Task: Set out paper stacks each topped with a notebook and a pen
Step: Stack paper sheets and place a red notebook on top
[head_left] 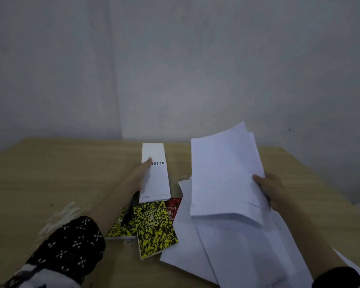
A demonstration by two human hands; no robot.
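Sheaf of white paper raised above the counter, right hand closed on its right edge in a pinching grip. Left hand closed on an open spiral notepad, cover flipped to the far side. Beneath lie loose sheets, two yellow-black notebooks, a red notebook and a dark pen.
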